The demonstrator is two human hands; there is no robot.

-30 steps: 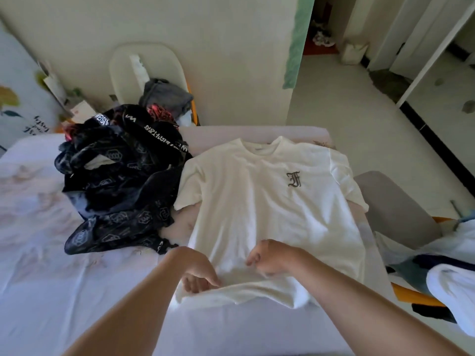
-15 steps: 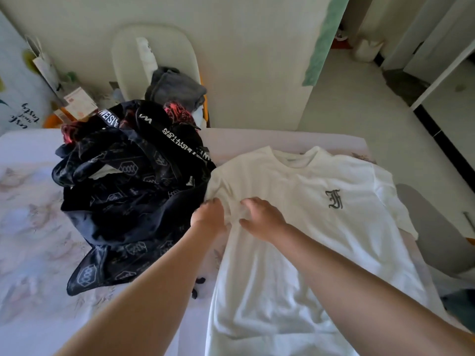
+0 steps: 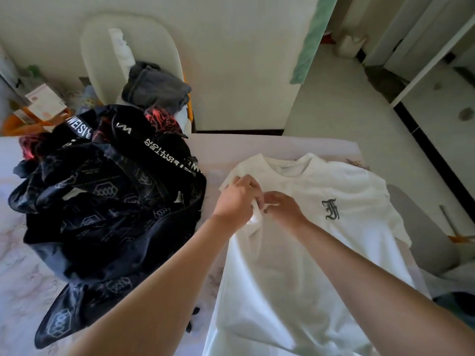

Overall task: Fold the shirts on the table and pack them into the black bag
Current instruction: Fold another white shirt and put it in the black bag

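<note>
A white T-shirt (image 3: 321, 253) with a dark letter F on the chest lies face up on the right side of the table (image 3: 257, 147). My left hand (image 3: 236, 201) grips the shirt's left sleeve, bunching the fabric near the shoulder. My right hand (image 3: 285, 208) sits right beside it and pinches the same fabric with curled fingers. The black bag (image 3: 102, 206), printed with white logos and lettered straps, slumps open on the table's left side, dark and red clothing showing inside it.
A white chair (image 3: 123, 55) stands behind the table with a grey garment (image 3: 154, 88) on it. Boxes and papers (image 3: 43, 104) sit at the far left. A grey chair (image 3: 421, 227) is at the table's right edge. Open floor lies beyond.
My hands went from the shirt's bottom hem up to its left sleeve and shoulder, and now gather the sleeve fabric. My head turned left, so the shirt sits further right in view.
</note>
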